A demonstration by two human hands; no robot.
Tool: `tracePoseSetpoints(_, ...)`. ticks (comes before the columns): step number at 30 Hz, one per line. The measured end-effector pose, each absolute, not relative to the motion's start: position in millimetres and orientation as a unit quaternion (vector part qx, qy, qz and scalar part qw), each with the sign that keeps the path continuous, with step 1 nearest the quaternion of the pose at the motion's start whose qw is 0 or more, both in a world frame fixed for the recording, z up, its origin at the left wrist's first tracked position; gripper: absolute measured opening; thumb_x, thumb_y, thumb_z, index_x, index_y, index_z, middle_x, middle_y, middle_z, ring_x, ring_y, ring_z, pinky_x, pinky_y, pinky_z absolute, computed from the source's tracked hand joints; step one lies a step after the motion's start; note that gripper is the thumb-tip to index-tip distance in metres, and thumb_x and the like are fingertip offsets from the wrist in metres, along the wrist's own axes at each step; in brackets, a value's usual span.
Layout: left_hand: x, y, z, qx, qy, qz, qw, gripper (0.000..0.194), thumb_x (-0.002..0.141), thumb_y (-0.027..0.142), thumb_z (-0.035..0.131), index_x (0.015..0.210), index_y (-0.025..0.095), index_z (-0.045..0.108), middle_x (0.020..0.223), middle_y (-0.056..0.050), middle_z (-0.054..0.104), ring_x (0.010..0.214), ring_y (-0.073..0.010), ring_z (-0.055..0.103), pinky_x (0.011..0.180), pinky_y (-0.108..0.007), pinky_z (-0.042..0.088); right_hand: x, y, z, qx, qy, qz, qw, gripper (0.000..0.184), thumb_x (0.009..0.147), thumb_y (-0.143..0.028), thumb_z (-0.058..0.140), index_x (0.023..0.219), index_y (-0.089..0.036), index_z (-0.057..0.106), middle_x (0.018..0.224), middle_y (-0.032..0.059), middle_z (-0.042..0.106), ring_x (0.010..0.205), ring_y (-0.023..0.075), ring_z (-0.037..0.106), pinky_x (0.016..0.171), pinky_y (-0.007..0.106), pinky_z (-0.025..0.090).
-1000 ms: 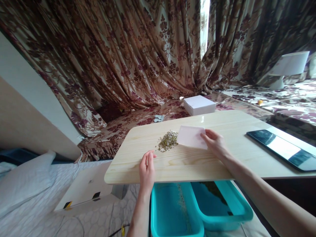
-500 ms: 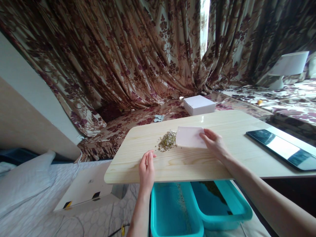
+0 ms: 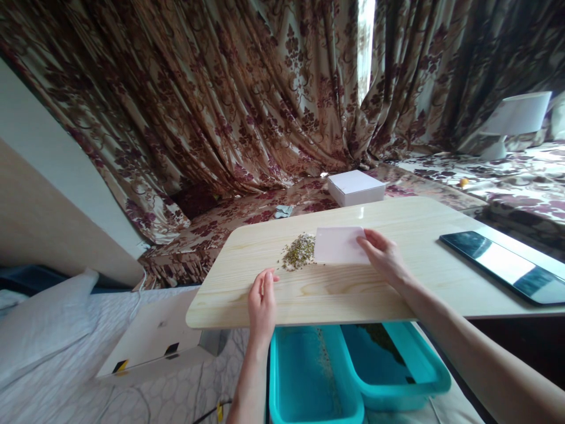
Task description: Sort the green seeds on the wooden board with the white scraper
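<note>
My right hand (image 3: 382,252) pinches the right end of a pale, thin rectangular card (image 3: 338,245) between thumb and fingers. The card lies low over the wooden tabletop (image 3: 344,299), its left edge against a heap of small green and whitish grains (image 3: 299,251). A few grains are scattered around the heap. My left hand (image 3: 263,297) rests at the front of the table, left of and nearer than the heap, fingers loosely curved and nothing visible in them.
Two turquoise basins (image 3: 309,377) stand below the table's front edge; the right one holds dark contents. A black tablet (image 3: 498,265) lies at the table's right. Beyond the table sits a white box (image 3: 356,184). A white carton (image 3: 152,335) lies on the bed at left.
The card has shifted very slightly left against the heap, whose near-card edge looks a little altered. My left hand has stayed in place.
</note>
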State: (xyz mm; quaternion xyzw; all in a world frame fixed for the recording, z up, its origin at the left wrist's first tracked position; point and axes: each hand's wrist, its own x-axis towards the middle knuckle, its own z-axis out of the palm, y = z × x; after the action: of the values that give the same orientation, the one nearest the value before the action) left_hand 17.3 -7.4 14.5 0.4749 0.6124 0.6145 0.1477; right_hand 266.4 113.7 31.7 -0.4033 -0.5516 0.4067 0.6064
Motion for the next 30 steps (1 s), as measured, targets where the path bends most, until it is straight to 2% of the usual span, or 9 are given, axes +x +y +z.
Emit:
tracePoseSetpoints(5, 17.5, -7.6, 15.1, 0.475, 0.613, 0.613, 0.149, 0.041, 0.087, 0.054, 0.044, 0.094, 0.018, 0.063, 0.086, -0.006, 0.068, 0.094, -0.0220, 0.061, 0.087, -0.032, 0.044, 262.2, 117.0, 29.4, -0.370, -0.575, 0.384, 0.620, 0.027, 0.072, -0.043, 0.066, 0.087, -0.021, 0.064, 0.086, 0.0049, 0.072, 0.081, 0.0202, 0.066, 0.072, 0.031, 0.053)
tracePoseSetpoints(9, 17.7, -7.7, 15.5, 0.476, 0.614, 0.611, 0.149, 0.042, 0.087, 0.054, 0.044, 0.094, 0.018, 0.063, 0.086, -0.006, 0.068, 0.094, -0.0219, 0.061, 0.087, -0.032, 0.043, 258.5, 119.9, 26.7, -0.359, -0.590, 0.381, 0.614, 0.030, 0.072, -0.048, 0.064, 0.088, -0.023, 0.064, 0.087, 0.0052, 0.072, 0.079, 0.0203, 0.067, 0.071, 0.032, 0.054)
tracePoseSetpoints(23, 17.9, -7.8, 15.6, 0.475, 0.613, 0.614, 0.149, 0.042, 0.087, 0.055, 0.044, 0.094, 0.018, 0.063, 0.086, -0.007, 0.068, 0.094, -0.0222, 0.061, 0.086, -0.032, 0.044, 259.3, 116.6, 31.7, -0.377, -0.583, 0.374, 0.615, 0.030, 0.072, -0.047, 0.064, 0.087, -0.021, 0.063, 0.082, 0.0039, 0.071, 0.076, 0.0192, 0.065, 0.070, 0.031, 0.052)
tracePoseSetpoints(30, 18.2, -7.7, 16.4, 0.473, 0.612, 0.616, 0.150, 0.043, 0.086, 0.055, 0.045, 0.094, 0.017, 0.063, 0.086, -0.007, 0.068, 0.093, -0.0222, 0.061, 0.084, -0.031, 0.045, 254.8, 116.3, 32.4, -0.361, -0.590, 0.400, 0.601, 0.034, 0.070, -0.052, 0.065, 0.087, -0.022, 0.063, 0.083, 0.0039, 0.071, 0.078, 0.0197, 0.066, 0.073, 0.031, 0.052)
